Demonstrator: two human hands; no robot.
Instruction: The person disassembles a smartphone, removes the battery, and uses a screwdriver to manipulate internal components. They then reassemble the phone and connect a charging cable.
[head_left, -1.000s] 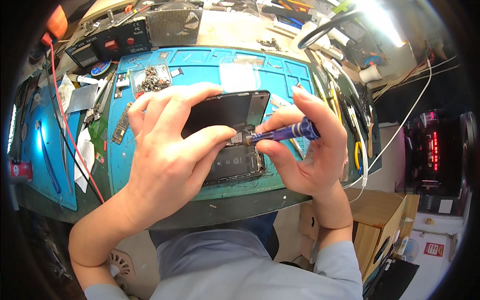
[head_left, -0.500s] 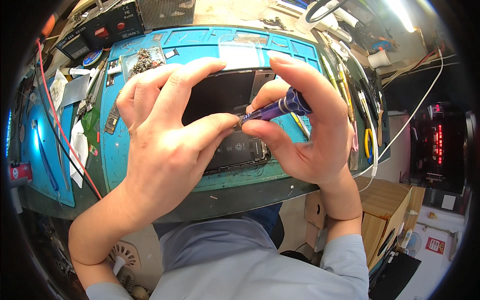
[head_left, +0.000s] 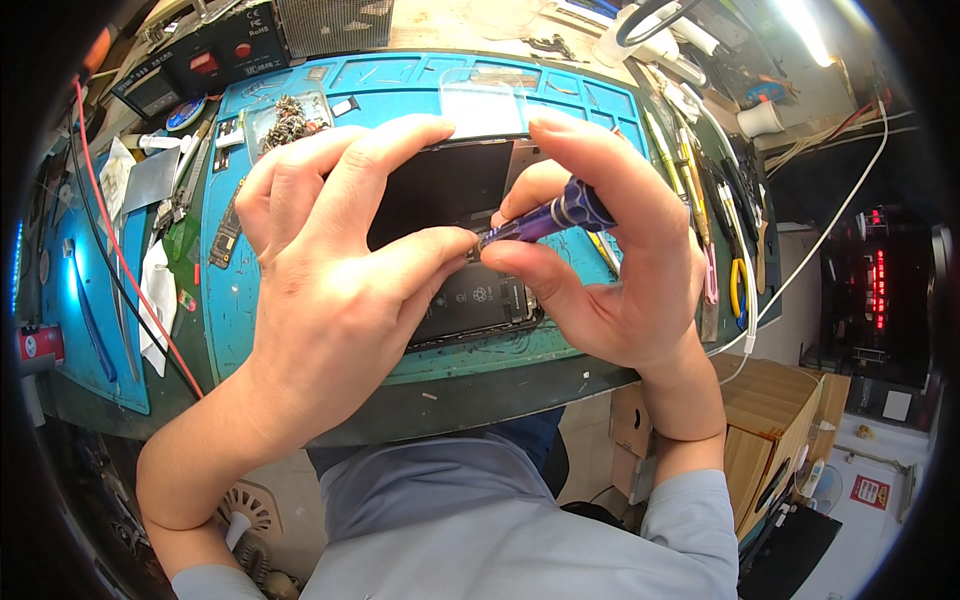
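An opened smartphone lies before me, its dark screen tilted up behind the phone body, where a black battery shows. My left hand is closed around the screen's left part, index finger on the top edge and thumb by the joint between the two halves. Between the thumb and fingers of my right hand is a purple patterned screwdriver, tilted, its lower end at that same joint next to my left thumb. My right index finger reaches the screen's top edge. The screwdriver's tip is hidden.
Under the phone is a blue work mat. Behind stands a clear box; a tray of small metal parts is at the back left. Tweezers and pliers line the right side. A red cable hangs at the left.
The screwdriver and my right hand have shifted very slightly left, and the screen has tilted a little. My left hand keeps nearly the same place.
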